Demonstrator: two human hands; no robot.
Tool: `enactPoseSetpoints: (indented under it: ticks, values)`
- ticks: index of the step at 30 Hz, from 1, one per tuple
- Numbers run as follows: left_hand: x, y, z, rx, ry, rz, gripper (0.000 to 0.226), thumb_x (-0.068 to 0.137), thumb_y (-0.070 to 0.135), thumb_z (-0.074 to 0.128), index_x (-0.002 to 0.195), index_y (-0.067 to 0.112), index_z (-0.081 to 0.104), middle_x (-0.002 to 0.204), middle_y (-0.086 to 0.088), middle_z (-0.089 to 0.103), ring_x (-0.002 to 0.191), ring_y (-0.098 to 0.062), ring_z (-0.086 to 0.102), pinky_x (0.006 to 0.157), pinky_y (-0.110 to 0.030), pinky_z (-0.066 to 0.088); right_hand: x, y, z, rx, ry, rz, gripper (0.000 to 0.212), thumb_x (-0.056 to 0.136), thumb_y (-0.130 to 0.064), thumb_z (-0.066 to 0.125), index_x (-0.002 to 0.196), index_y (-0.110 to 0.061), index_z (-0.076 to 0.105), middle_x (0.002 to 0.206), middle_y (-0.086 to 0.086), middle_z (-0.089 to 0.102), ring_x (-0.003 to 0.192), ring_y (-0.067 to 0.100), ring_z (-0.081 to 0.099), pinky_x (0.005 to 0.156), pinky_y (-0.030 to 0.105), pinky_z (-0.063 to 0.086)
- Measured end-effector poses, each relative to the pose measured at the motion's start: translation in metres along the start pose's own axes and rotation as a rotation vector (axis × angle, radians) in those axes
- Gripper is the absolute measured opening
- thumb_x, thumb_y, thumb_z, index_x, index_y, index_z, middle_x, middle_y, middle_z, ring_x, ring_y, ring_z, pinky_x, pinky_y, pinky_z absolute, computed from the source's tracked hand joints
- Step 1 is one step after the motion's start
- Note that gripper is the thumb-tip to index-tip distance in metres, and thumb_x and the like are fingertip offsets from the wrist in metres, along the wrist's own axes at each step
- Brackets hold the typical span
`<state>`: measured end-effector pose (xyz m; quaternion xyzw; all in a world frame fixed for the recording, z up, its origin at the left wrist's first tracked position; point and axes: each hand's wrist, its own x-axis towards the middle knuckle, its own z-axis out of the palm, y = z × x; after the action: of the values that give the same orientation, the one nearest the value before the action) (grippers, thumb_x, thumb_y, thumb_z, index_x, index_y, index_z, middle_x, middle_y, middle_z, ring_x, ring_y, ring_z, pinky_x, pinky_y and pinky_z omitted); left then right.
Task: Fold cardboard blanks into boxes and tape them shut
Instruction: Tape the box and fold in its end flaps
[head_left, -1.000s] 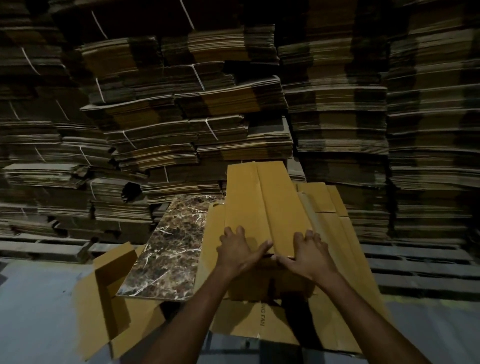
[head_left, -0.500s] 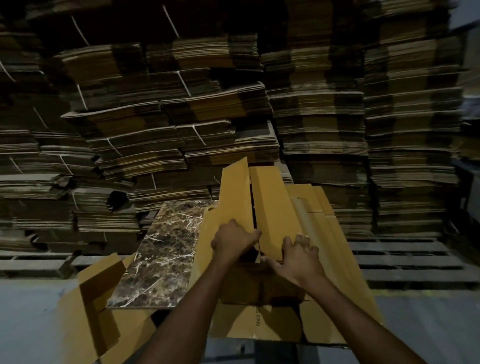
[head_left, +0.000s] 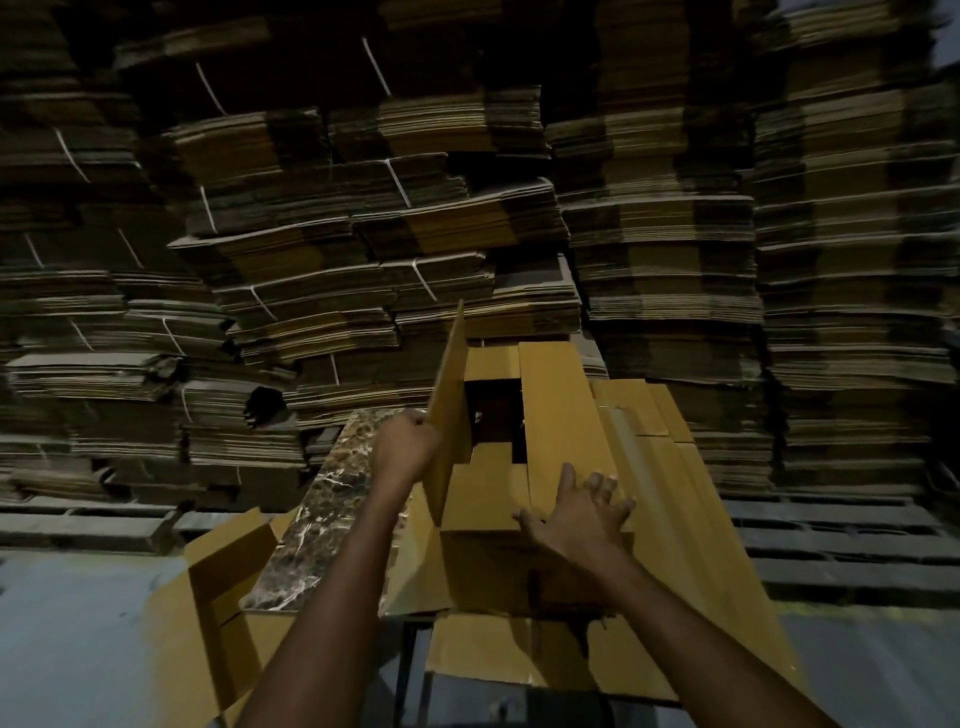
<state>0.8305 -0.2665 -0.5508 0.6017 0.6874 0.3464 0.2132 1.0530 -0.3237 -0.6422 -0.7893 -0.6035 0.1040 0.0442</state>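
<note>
The left flap (head_left: 448, 415), flat a second ago, now stands upright at frame centre, its edge gripped by the left hand (head_left: 404, 451). The right hand (head_left: 579, 512), fingers spread straight, presses the right flap (head_left: 561, 415) of the box (head_left: 483, 566) mid-frame. A harder pull could tear the crease or drag the box off the table (head_left: 322, 519).

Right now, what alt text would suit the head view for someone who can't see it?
A person's left hand grips one flap of a half-folded box and holds it upright, while the right hand lies with fingers spread on the opposite flap. The box sits by a marbled slab, before tall stacks of bundled cardboard.
</note>
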Motion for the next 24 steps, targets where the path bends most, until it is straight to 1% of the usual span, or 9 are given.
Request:
enactPoseSetpoints:
  ticks: [4,5,7,11,14,18,20,22,24]
  values:
    - [0.007,-0.058,-0.004,0.048,0.176,-0.200,0.016,0.094,0.020,0.053,0.103,0.013,0.063,0.080,-0.011,0.069,0.068,-0.024,0.066,0.058,-0.030,0.050,0.001,0.002,-0.013,0.065,0.050,-0.009,0.083,0.080,-0.076,0.039,0.142,-0.020,0.032,0.134,0.020,0.050,0.128,0.042,0.042,0.103,0.059,0.038]
    - [0.008,-0.075,0.005,0.179,0.174,-0.218,0.029,0.095,0.026,0.051,0.120,0.013,0.060,0.102,-0.016,0.070,0.091,-0.029,0.068,0.075,-0.038,0.055,0.000,0.002,-0.018,0.119,0.076,-0.043,0.075,0.083,-0.072,0.038,0.135,-0.019,0.036,0.123,0.015,0.056,0.119,0.037,0.050,0.098,0.053,0.045]
    - [0.009,-0.098,0.021,0.465,0.140,-0.178,0.048,0.098,0.036,0.048,0.144,0.024,0.047,0.148,-0.018,0.047,0.137,-0.036,0.041,0.106,-0.055,0.039,-0.003,0.003,-0.032,0.256,0.132,-0.115,0.058,0.090,-0.062,0.038,0.127,-0.018,0.042,0.103,0.007,0.064,0.097,0.029,0.063,0.084,0.046,0.056]
    - [0.007,-0.103,0.026,0.694,0.089,0.000,0.047,0.097,0.041,0.043,0.142,0.036,0.052,0.153,-0.011,0.042,0.145,-0.032,0.028,0.114,-0.056,0.024,-0.008,0.021,-0.065,0.461,0.312,-0.164,0.027,0.102,-0.040,0.047,0.121,-0.022,0.053,0.083,0.000,0.065,0.068,0.019,0.066,0.059,0.037,0.060]
    - [0.010,-0.111,0.029,0.764,0.111,0.032,0.043,0.096,0.042,0.045,0.134,0.027,0.061,0.157,-0.014,0.038,0.149,-0.035,0.023,0.115,-0.060,0.013,-0.013,0.052,-0.078,0.603,0.506,-0.075,0.013,0.106,-0.025,0.045,0.113,-0.026,0.056,0.075,0.003,0.063,0.060,0.021,0.062,0.047,0.032,0.049]
    - [-0.004,-0.114,0.056,0.596,0.060,0.011,0.076,0.097,0.063,0.032,0.143,0.005,0.049,0.153,-0.015,0.036,0.145,-0.035,0.022,0.115,-0.056,0.021,0.000,0.108,-0.070,0.779,0.705,0.142,0.025,0.099,-0.021,0.041,0.091,-0.015,0.064,0.073,0.009,0.060,0.064,0.030,0.056,0.057,0.033,0.042]
    - [-0.012,-0.108,0.067,0.566,0.041,-0.070,0.100,0.091,0.079,0.026,0.151,-0.001,0.036,0.157,-0.018,0.030,0.146,-0.036,0.019,0.116,-0.055,0.015,0.009,0.132,-0.052,0.632,0.687,0.232,0.026,0.097,-0.021,0.043,0.106,-0.012,0.067,0.083,0.014,0.063,0.075,0.033,0.058,0.067,0.037,0.048]
    - [-0.011,-0.100,0.074,0.539,0.001,-0.131,0.113,0.084,0.088,0.027,0.151,-0.003,0.033,0.155,-0.020,0.030,0.144,-0.037,0.022,0.116,-0.053,0.016,0.020,0.147,-0.031,0.313,0.499,0.338,0.042,0.100,-0.025,0.046,0.141,-0.018,0.049,0.125,0.024,0.059,0.117,0.040,0.049,0.095,0.051,0.047]
    - [-0.004,-0.094,0.079,0.494,-0.038,-0.176,0.117,0.078,0.092,0.034,0.146,-0.003,0.042,0.150,-0.023,0.036,0.140,-0.040,0.029,0.113,-0.051,0.028,0.033,0.154,-0.013,0.045,0.336,0.205,0.057,0.099,-0.024,0.049,0.153,-0.018,0.031,0.157,0.025,0.033,0.146,0.041,0.021,0.121,0.057,0.023]
